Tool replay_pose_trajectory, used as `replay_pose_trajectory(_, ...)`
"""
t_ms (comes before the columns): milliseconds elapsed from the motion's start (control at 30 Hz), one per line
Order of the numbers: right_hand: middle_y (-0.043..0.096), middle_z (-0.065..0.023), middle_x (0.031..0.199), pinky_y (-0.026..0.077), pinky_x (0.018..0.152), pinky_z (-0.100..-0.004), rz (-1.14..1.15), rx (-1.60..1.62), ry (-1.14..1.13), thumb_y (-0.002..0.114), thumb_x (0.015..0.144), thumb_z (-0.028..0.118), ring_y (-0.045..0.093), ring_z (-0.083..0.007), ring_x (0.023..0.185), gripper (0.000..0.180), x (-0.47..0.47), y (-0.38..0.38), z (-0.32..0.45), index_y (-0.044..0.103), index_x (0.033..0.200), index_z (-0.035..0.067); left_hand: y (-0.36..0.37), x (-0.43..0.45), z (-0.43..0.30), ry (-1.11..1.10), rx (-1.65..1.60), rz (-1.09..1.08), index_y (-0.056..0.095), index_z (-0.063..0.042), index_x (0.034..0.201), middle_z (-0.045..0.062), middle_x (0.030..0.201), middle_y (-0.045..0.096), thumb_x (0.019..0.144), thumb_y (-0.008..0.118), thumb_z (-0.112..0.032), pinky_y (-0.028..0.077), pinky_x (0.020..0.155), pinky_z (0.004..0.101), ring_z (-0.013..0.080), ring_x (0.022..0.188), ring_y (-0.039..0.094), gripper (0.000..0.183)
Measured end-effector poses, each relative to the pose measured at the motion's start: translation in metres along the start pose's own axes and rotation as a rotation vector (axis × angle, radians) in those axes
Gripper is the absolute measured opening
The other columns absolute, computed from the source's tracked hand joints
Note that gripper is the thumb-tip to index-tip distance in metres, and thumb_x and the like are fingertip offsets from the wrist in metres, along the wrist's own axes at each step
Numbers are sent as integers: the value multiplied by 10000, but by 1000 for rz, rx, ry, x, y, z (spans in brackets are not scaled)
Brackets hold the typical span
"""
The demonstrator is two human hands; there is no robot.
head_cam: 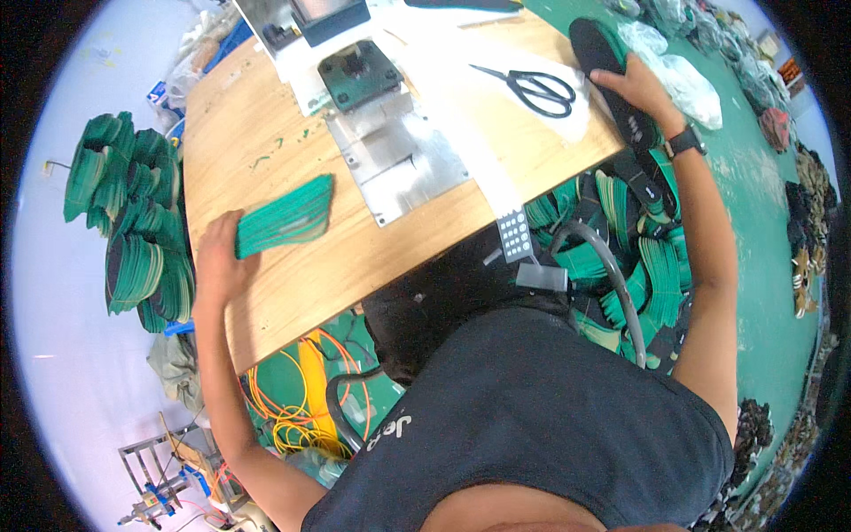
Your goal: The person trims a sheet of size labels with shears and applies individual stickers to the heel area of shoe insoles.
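Note:
My left hand [223,256] is wrapped around the left end of a stack of green insoles [286,216], which lies on its side on the wooden table [292,292]. Out beyond the table's right edge, my right hand [635,86] grips black-topped insoles [594,46] with green undersides, its thumb across the black face. How many insoles are in that grip cannot be told. Black-handled scissors [542,93] lie on the table nearer my right hand. Between my hands sits a flat metal plate [399,166] in front of a machine with a dark base block [359,76].
Bundled green insoles [136,272] are piled off the table's left side. More insoles [658,266] lie below on the right, beside a curved chair arm [608,256]. Orange and yellow hoses [299,412] coil on the floor. Plastic bags [691,86] lie at the right.

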State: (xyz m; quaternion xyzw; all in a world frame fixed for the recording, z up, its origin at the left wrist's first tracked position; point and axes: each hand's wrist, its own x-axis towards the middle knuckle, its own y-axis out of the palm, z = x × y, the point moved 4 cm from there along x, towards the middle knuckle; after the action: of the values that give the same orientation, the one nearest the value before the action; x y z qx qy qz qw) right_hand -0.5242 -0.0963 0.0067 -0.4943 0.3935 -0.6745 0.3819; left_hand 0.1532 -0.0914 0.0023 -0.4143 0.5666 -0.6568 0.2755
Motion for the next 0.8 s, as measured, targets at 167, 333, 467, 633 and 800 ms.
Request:
replay_pose_trajectory(167,650,-318,954,514,767,-428,-93,117,88,742,726,520,664,-407,857,743,-16,-5,2,597,1078,-118,-3,-4,-6,-49,-30,-112,536,-19,1234,175,1235,572,656,662,-34,409,990,431,364,1151,525,592)
replay_pose_trajectory(333,687,-103,1045,519,841,-294,-2,1022,-149,751,812,226,649,-151,949,514,-88,-86,149,572,1225,-22,-42,-19,-43,58,37,-382,537,-30,1253,153,1277,570,634,603,57,357,1044,424,336,1213,513,629)
replay_pose_trajectory(467,670,-108,1109,499,849,-298,393,1218,-429,769,791,298,633,-165,969,532,-106,-63,285,599,1191,-9,-43,-4,-79,206,47,-413,568,-32,1195,175,1238,581,571,647,29,358,1032,472,383,1184,516,632)
replay_pose_trajectory(633,683,-99,979,510,781,-283,800,1603,-398,723,833,329,626,-130,922,474,-104,0,376,618,1139,-18,-50,6,-109,269,28,-482,610,-14,1144,195,1183,599,571,684,-9,373,1002,505,403,1133,535,577)
replay_pose_trajectory(800,573,-249,1225,496,895,-313,764,1617,-587,807,743,410,610,-243,1068,954,-96,27,410,327,1373,-123,-51,-16,-93,186,31,-659,636,-32,1120,175,1161,623,575,698,-18,387,992,477,390,1111,561,549)
